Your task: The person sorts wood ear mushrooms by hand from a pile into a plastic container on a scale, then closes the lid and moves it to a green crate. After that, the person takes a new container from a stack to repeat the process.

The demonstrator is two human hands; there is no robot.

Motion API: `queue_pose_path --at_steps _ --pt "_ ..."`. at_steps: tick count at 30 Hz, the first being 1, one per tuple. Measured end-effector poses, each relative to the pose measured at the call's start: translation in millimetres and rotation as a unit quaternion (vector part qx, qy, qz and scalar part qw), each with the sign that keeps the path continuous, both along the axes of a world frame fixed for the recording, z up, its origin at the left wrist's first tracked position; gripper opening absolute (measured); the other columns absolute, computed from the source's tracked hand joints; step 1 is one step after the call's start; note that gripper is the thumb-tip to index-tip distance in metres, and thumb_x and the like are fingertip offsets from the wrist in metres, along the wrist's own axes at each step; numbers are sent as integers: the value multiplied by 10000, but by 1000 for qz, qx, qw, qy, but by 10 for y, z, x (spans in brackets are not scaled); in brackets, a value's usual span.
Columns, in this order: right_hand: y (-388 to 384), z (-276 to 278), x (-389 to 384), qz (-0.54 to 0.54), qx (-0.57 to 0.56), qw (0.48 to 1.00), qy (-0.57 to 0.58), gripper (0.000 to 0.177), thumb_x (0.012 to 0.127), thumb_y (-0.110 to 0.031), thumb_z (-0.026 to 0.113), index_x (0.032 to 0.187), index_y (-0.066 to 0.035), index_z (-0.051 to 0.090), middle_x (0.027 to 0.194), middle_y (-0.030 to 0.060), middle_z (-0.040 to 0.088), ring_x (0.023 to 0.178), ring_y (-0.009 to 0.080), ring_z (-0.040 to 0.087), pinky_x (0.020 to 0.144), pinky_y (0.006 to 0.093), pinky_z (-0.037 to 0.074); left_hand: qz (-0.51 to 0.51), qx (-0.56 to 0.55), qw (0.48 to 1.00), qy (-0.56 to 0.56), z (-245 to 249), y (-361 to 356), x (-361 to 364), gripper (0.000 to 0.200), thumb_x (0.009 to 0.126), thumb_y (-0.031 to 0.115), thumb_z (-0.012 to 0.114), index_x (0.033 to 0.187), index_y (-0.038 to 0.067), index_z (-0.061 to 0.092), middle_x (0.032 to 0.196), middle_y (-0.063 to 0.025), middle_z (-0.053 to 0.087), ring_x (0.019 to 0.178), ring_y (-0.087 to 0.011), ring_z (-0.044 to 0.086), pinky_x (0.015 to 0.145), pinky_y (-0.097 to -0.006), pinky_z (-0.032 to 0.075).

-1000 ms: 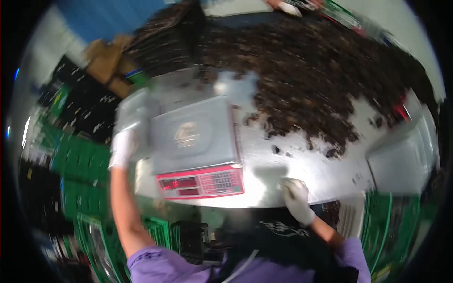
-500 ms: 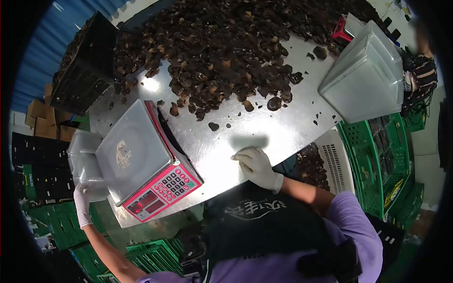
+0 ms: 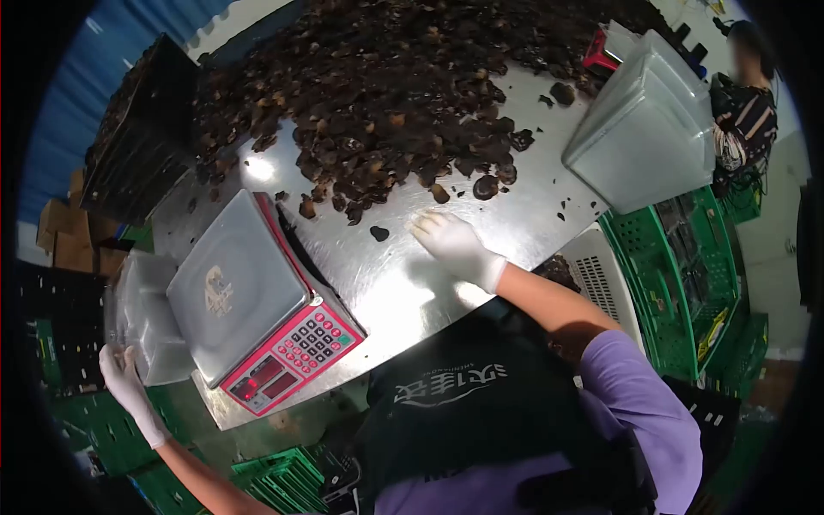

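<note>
My left hand (image 3: 127,378), in a white glove, is beside the clear plastic trays (image 3: 153,322) at the left of the scale, its fingers apart and nothing visibly held. My right hand (image 3: 451,242), also gloved, is over the metal table (image 3: 369,296), just below the pile of dark mushroom-like pieces (image 3: 378,129). Its fingers are close together; whether something is under them is hidden. Between the hands, the pink and white scale (image 3: 292,360) has a grey plate with nothing on it but a worn mark.
A stack of clear containers (image 3: 644,129) stands at the table's right, with another red scale (image 3: 599,53) behind it. Black crates (image 3: 142,129) are at the back left. Green crates (image 3: 678,283) and a white basket (image 3: 605,275) sit at the right. Another person (image 3: 747,112) is at the far right.
My right hand has moved up and left from the table's near edge towards the pile. My left hand has shifted left and down, its fingers now off the trays. The view has shifted slightly.
</note>
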State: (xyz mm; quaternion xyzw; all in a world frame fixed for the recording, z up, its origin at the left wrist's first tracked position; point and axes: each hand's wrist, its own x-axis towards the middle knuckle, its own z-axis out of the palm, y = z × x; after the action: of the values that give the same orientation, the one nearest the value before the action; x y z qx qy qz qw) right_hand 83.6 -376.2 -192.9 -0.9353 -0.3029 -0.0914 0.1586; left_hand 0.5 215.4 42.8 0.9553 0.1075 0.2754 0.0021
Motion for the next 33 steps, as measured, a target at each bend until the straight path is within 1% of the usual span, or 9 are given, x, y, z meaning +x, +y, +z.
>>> queue_pose_path --at_steps 2,4,6,8,15,21,26,30,33 --pt "-473 67 -298 -11 20 1000 19 301 787 -147 591 1071 -60 641 1127 86 649 1084 270 612 881 365 511 -70 8 993 -94 -58 -327 -31 226 906 41 631 1120 -22 590 983 -99 632 912 -198 609 827 -304 497" --pt "-929 292 -793 -80 -13 996 -28 262 758 -97 618 1016 -60 645 1084 79 655 1055 270 619 867 365 512 -176 -502 831 -162 -272 -901 -64 209 942 19 568 1141 -43 585 1076 -102 618 980 -188 601 874 -314 507" --pt "-1383 400 -1222 -170 -37 984 -37 267 698 -55 674 963 -60 646 1014 78 657 941 290 630 826 400 494 -202 -629 742 -119 -420 -1754 -45 212 966 5 511 1161 -30 587 1125 -96 591 1005 -182 584 870 -323 507" --pt "-1713 506 -1533 -272 -108 956 -17 218 683 -32 681 896 -72 655 991 73 658 907 286 618 796 400 465 -143 2 987 68 -674 -2080 -57 242 829 -65 617 1059 10 607 1006 -160 595 884 -260 573 804 -359 463" --pt "-1458 609 -1035 -332 58 937 -88 196 749 -63 682 945 -71 673 926 90 669 890 277 632 800 396 486 -123 -21 991 44 -811 -2700 -127 683 835 -15 639 1463 23 373 1253 -221 572 1131 -385 552 968 -415 431" --pt "-770 314 -2 -285 77 955 -35 361 786 -106 642 1146 -86 620 1030 115 609 951 295 602 816 413 493 -292 -177 934 103 -606 -3764 92 478 863 -3 594 1335 -22 523 1345 -208 547 1278 -326 508 1085 -390 371" --pt "-824 394 80 -304 166 938 -6 211 806 -116 655 1007 -59 681 925 117 612 861 280 614 758 375 497 -379 -210 888 152 -1678 -4623 920 407 865 110 618 1268 64 595 1217 -178 612 1129 -344 588 965 -372 472" --pt "-1116 510 -316 -322 417 847 70 268 826 -48 643 1091 -66 683 780 34 559 666 127 552 641 257 467 -302 -173 932 101 -2116 -5004 1290 301 810 127 678 1098 64 612 1026 -133 629 947 -318 618 804 -400 504" --pt "-1454 582 -629 -278 684 630 242 383 880 -83 577 1245 32 574 994 75 639 811 121 602 704 235 488 -285 -223 930 69 -2193 -5008 1305 291 760 63 679 1041 66 600 1008 -130 653 945 -306 631 817 -391 506"
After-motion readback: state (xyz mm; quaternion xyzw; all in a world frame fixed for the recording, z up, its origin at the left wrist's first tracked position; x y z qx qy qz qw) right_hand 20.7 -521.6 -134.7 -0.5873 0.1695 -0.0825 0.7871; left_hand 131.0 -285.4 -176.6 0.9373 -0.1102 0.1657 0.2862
